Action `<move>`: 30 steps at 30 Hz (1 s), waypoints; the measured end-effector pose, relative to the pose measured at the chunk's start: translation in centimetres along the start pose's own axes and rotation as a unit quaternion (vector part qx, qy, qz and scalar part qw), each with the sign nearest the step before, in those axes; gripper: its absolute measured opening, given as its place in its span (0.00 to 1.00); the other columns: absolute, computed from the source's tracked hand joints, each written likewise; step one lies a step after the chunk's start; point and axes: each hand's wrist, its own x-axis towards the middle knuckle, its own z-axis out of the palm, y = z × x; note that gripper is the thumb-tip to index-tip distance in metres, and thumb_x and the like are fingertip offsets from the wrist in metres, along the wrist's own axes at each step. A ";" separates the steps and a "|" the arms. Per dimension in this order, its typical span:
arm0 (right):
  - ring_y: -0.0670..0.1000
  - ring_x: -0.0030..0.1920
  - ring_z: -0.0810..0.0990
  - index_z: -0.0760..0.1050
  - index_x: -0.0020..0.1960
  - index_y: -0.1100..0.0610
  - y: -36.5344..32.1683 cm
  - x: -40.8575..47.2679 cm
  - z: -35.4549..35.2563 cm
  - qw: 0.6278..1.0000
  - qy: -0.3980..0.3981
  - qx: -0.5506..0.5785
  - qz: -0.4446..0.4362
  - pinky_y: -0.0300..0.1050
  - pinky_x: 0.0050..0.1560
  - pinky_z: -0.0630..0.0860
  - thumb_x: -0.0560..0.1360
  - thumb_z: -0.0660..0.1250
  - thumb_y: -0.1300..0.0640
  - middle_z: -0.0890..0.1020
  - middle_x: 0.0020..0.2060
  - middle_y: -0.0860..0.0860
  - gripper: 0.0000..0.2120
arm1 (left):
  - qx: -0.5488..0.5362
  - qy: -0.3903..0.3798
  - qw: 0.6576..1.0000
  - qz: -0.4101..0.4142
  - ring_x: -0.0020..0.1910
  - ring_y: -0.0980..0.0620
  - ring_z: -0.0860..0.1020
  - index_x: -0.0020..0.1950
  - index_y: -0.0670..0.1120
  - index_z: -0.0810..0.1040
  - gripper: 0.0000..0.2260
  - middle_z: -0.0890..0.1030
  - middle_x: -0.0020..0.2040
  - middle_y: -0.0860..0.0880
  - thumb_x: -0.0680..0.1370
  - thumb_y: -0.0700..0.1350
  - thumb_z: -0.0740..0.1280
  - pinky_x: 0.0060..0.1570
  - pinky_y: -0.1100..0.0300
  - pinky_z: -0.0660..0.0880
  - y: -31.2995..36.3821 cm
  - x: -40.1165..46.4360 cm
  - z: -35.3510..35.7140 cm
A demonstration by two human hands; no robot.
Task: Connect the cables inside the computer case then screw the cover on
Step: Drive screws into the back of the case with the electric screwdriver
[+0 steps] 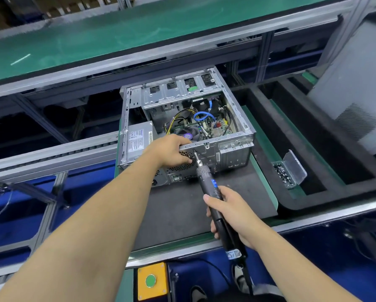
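1. We see the computer case (pixel 182 118) lying on its side on a dark mat (pixel 204 205), near the middle of the scene, its open side facing up.
2. Inside the case, we note a blue cable (pixel 201 115) looped above the motherboard (pixel 213 126), with yellow and black cables (pixel 178 119) to its left and the round fan (pixel 188 135) at the near edge.
3. The grey power supply (pixel 139 142) sits in the left near corner of the case, label up.
4. Our left hand (pixel 168 152) rests on the near wall of the case, fingers curled over the perforated grille just left of the tool tip; it presses against the metal and we cannot tell whether it pinches anything small.
5. Our right hand (pixel 230 214) is wrapped firmly around the black electric screwdriver (pixel 213 197), thumb along its upper side.
6. The screwdriver slants up and to the left, and its bit meets the near wall of the case just below the top rim.
7. A small clear box of screws (pixel 288 171), lid tilted open, stands to the right of the case, on the green edge strip.
8. A large grey panel (pixel 354 90) stands at the far right; whether it is the cover we cannot tell.
9. A green conveyor surface (pixel 139 29) runs across the far side.
10. A yellow box with a green button (pixel 151 281) sits at the near edge, below the mat.
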 end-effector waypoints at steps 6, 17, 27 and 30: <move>0.56 0.30 0.78 0.75 0.52 0.59 -0.6 -0.5 0.3 0.999 0.002 0.038 0.035 0.48 0.32 0.77 0.76 0.73 0.50 0.82 0.35 0.57 0.14 | -0.001 0.001 1.000 0.004 0.47 0.52 0.80 0.54 0.65 0.80 0.14 0.83 0.45 0.59 0.69 0.55 0.76 0.47 0.58 0.74 0.1 0.0 0.0; 0.58 0.31 0.81 0.72 0.58 0.51 -0.9 -1.4 2.3 0.992 -0.029 0.082 0.092 0.54 0.36 0.80 0.76 0.68 0.38 0.81 0.35 0.55 0.20 | 0.006 0.023 1.000 0.000 0.46 0.51 0.80 0.52 0.60 0.81 0.13 0.82 0.43 0.58 0.69 0.57 0.75 0.48 0.56 0.76 0.2 -0.2 0.2; 0.55 0.33 0.77 0.69 0.52 0.54 -1.9 -3.1 2.3 0.986 -0.089 0.138 0.014 0.50 0.34 0.78 0.69 0.77 0.63 0.76 0.35 0.52 0.19 | 0.001 0.023 1.000 0.001 0.48 0.50 0.78 0.51 0.68 0.77 0.13 0.80 0.44 0.59 0.70 0.58 0.75 0.50 0.56 0.75 0.1 -0.2 0.3; 0.55 0.32 0.78 0.70 0.51 0.55 -2.0 -3.1 2.8 0.988 -0.079 0.135 0.019 0.50 0.33 0.78 0.72 0.75 0.63 0.76 0.34 0.52 0.15 | 0.003 0.024 1.000 0.001 0.47 0.51 0.78 0.48 0.67 0.77 0.11 0.80 0.42 0.60 0.70 0.57 0.75 0.48 0.56 0.75 0.2 -0.3 0.3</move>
